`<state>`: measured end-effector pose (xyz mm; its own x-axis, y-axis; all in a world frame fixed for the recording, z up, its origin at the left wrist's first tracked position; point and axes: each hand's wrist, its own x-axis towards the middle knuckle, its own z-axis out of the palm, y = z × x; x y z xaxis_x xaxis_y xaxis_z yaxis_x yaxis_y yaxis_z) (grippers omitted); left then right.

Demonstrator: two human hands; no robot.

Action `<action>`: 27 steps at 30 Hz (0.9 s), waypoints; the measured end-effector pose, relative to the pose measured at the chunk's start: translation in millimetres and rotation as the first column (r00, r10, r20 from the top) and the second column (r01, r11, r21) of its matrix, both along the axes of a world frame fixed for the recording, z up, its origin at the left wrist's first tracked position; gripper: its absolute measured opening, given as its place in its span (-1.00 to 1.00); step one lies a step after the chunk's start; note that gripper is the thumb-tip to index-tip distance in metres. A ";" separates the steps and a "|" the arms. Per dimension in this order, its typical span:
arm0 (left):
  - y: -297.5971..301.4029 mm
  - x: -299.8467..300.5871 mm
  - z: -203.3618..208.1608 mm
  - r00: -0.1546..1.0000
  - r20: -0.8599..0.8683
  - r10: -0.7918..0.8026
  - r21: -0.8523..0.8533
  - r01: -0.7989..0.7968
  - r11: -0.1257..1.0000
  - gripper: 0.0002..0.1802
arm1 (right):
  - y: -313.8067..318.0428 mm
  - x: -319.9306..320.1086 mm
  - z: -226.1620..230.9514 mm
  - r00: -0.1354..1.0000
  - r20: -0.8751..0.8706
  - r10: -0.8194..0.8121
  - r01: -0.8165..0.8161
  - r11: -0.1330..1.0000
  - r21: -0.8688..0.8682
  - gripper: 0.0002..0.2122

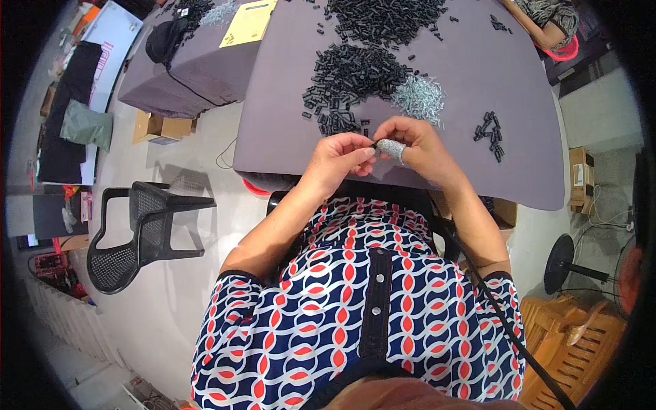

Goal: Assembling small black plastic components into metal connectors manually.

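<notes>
Just over the table's near edge, my two hands meet with their fingertips together. A small black piece (374, 145) shows between them, mostly hidden by the fingers. My left hand (336, 161) pinches it between thumb and forefinger. From the other side my right hand (425, 152) is closed at the same spot, a silvery grey wrap (392, 149) round one of its digits; whether it grips something of its own is hidden. Beyond my fingers lie a heap of short black cylindrical pieces (355, 75) and a smaller pile of shiny silvery pieces (418, 98), perhaps screws.
A grey cloth covers the table (492, 181). Loose black pieces (489, 135) lie to the right, and a bigger black heap (383, 20) behind. Another person's arm (547, 31) rests at the far right. Left stands a black plastic chair (147, 222); right, a fan (562, 265).
</notes>
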<state>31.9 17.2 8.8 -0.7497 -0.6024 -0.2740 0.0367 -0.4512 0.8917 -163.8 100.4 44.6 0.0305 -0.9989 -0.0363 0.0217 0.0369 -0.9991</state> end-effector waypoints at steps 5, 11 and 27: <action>2.3 0.1 0.7 1.000 0.006 -0.010 -0.052 0.010 0.999 -0.86 | -0.4 -3.6 -2.9 0.983 -0.181 0.031 -0.034 0.999 -0.017 -0.88; -0.3 -2.6 4.1 0.997 0.007 -0.081 -0.111 0.081 0.991 -0.87 | 0.4 -7.4 11.8 0.940 -0.332 0.073 -0.124 0.983 -0.133 -0.89; 8.1 -20.4 6.4 0.989 -0.001 0.146 0.090 -0.146 0.985 -0.87 | 4.3 4.1 5.3 0.685 -0.680 -0.263 -0.035 0.920 -0.391 -0.51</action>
